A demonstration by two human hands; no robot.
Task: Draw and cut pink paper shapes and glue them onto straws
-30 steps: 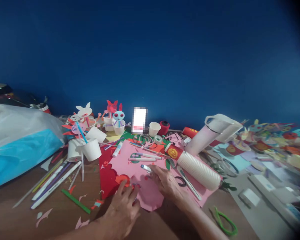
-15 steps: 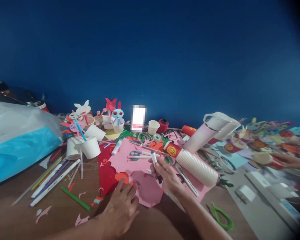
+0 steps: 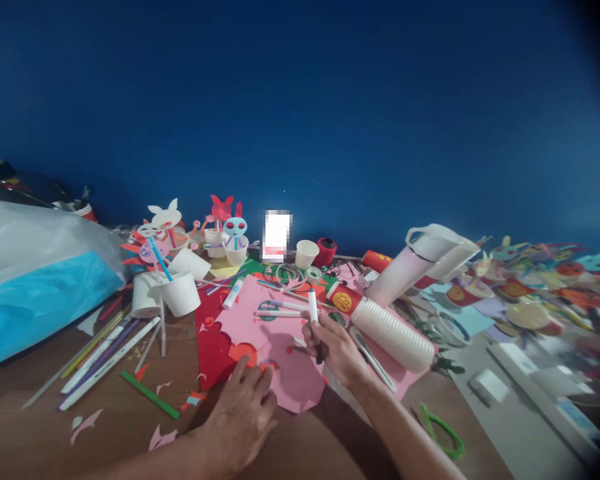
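Note:
My right hand [image 3: 343,352] is closed around a marker [image 3: 313,308] with a white barrel. The pen stands nearly upright above the pink paper [image 3: 297,393], and its lower dark part shows beneath my fingers. My left hand [image 3: 245,413] rests at the near edge of the paper, palm down and fingers spread. Its fingertips touch or lie just beside an orange paper cutout [image 3: 243,353]; the fingers partly cover it. Other markers [image 3: 280,313] lie on the pink sheet beyond my hands.
A long stack of paper cups [image 3: 397,337] lies right of my right hand, with a leaning tumbler [image 3: 395,277] behind. Cups with paper animal figures [image 3: 236,250] stand at the back left. A plastic bag [image 3: 45,287] fills the left side. A green pipe cleaner [image 3: 445,437] lies near right.
The marker in my right hand has turned more upright. My left hand has hardly moved. Another person's hand, at the far right before, is out of view.

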